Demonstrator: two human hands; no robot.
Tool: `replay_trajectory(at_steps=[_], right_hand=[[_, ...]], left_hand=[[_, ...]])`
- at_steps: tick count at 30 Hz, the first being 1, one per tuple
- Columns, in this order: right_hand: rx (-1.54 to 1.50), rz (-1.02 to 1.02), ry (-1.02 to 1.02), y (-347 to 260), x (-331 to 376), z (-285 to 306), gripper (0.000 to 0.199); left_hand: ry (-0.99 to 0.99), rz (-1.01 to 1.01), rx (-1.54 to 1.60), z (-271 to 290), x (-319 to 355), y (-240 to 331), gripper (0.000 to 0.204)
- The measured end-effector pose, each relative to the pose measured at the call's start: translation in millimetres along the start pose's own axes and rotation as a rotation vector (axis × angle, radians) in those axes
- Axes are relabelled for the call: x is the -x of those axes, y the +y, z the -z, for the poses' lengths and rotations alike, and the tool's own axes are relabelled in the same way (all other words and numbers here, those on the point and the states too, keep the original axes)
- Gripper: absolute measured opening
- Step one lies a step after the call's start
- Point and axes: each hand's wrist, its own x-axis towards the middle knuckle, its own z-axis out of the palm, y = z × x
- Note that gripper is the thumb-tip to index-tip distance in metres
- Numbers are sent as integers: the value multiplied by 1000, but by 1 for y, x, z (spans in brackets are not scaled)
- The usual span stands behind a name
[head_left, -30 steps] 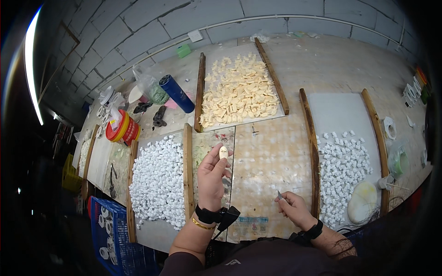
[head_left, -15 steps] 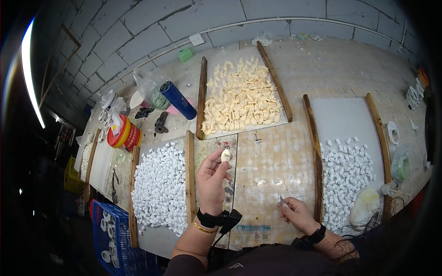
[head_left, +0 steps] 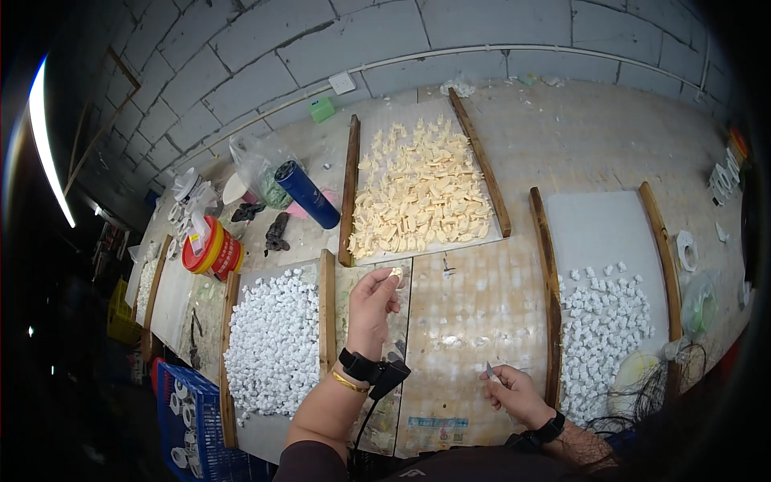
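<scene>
My left hand (head_left: 370,308) is closed, pinching a small cream-coloured piece (head_left: 397,273) between thumb and fingertips; most of the piece is hidden by the fingers. It is just below the near edge of a heap of similar cream pieces (head_left: 422,193), which lie on a pale sheet between two wooden strips. Lower right, above the stained board (head_left: 474,321), my right hand (head_left: 514,394) is closed around a small knife whose pointed metal blade (head_left: 489,369) sticks up past the fingers. Its handle is hidden in the grip.
Small white pieces (head_left: 273,341) cover a sheet at left; more white pieces (head_left: 602,313) lie on another at right. Wooden strips (head_left: 328,309) border both. A red-and-yellow bucket (head_left: 225,257), blue cylinder (head_left: 307,195) and blue crate (head_left: 210,414) stand at left.
The view has tilted upward. My left hand has moved slightly away from me toward the cream heap, and less of its piece shows. My right hand keeps its grip almost unmoved.
</scene>
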Motion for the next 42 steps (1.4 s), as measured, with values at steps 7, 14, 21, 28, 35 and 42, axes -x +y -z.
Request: replay_trajectory(at_steps=[7,14,21,28,35,42], right_hand=[[242,60,40,-26,-24,7,21],[664,457,252,-93,-111,19,18],[910,597,515,-125,-203,46,23],[982,579,536,-141,-250,45,26],[1180,209,538,-173,-265,17,41],[1080,219,616,-162,-283,25,34]], left_hand=[[49,172,82,34,-23,-28,16],[92,291,224,37,-9,-50,24],[79,321,291,23,0,-49,24],[100,300,362,25,5,-47,27],[91,274,268,21,8,-43,19],[40,308,261,19,10,-45,14]])
